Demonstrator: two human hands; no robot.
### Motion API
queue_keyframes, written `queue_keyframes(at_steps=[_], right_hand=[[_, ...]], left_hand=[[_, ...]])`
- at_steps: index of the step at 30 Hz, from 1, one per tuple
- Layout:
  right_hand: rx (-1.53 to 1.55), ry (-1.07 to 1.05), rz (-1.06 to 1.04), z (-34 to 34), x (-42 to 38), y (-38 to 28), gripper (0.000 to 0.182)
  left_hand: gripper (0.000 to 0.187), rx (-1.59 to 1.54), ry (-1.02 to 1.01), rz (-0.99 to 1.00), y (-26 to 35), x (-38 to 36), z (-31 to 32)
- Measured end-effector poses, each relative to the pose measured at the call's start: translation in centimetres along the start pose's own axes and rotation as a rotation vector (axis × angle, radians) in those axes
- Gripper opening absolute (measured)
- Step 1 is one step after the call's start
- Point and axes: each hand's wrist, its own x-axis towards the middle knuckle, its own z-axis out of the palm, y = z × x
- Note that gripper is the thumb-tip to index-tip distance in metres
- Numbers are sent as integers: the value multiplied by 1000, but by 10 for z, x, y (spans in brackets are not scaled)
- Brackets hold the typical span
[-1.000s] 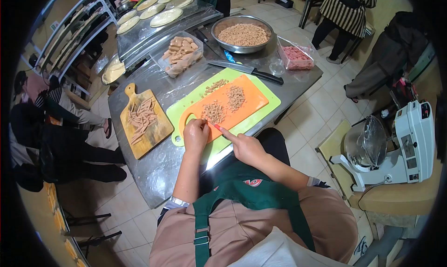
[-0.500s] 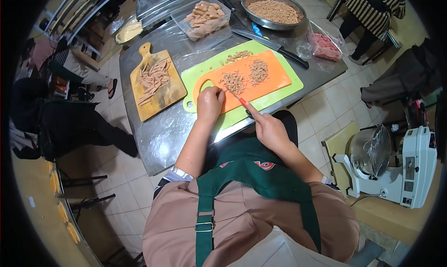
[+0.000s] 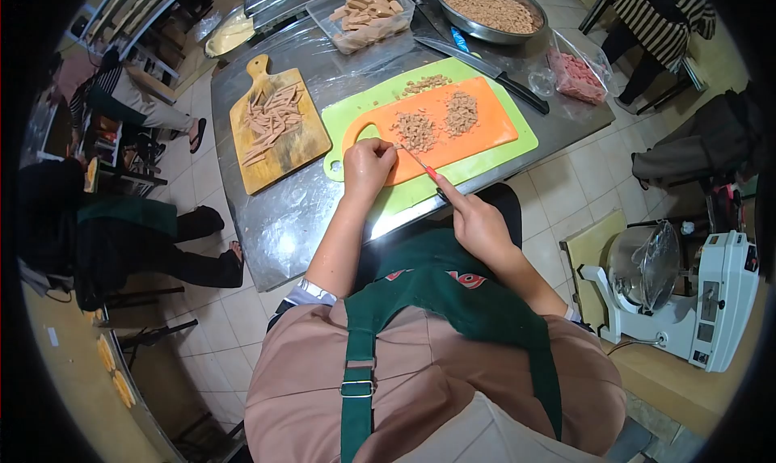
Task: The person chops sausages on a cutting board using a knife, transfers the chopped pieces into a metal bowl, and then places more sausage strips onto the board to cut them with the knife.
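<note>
My right hand (image 3: 479, 220) is closed round a small knife (image 3: 431, 172) with a red and black handle; its blade points to the pieces by my left fingers. My left hand (image 3: 368, 166) has its fingers pinched at the left end of the orange cutting board (image 3: 485, 144), on a bit of sausage-like meat mostly hidden by the fingers. Two heaps of diced meat (image 3: 415, 130) lie on the orange board, which rests on a larger green board (image 3: 517, 140). Left of them, a wooden board (image 3: 301, 154) carries meat strips (image 3: 273, 117).
Behind the boards stand a plastic tub of meat pieces (image 3: 368, 14), a steel bowl of diced meat (image 3: 490, 14) and a bag of pink meat (image 3: 576, 73). A large knife (image 3: 493, 73) lies across the green board's back edge. A mixer (image 3: 703, 301) stands at right; other people are around.
The whole view has shifted slightly, with the table appearing a little higher and to the right. My hands keep nearly the same place at the board. A person at left has moved their legs.
</note>
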Motion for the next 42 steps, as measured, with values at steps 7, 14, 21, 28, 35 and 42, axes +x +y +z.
queue_keyframes(at_steps=[7,14,21,28,35,42], right_hand=[[53,50,-1,-1,9,-2,61],[36,43,-27,9,15,-7,62],[73,14,13,-3,-1,-1,59],[84,49,3,1,11,-6,58],[31,23,-16,12,22,-7,60],[130,10,8,6,10,-4,61]], left_hand=[[18,-10,37,45,2,0,10],[20,65,49,102,-4,-1,8],[19,16,64,94,-2,-2,8],[18,-71,25,39,-3,-2,6],[15,-40,41,48,-1,-4,5],[16,-10,61,90,-2,-4,6]])
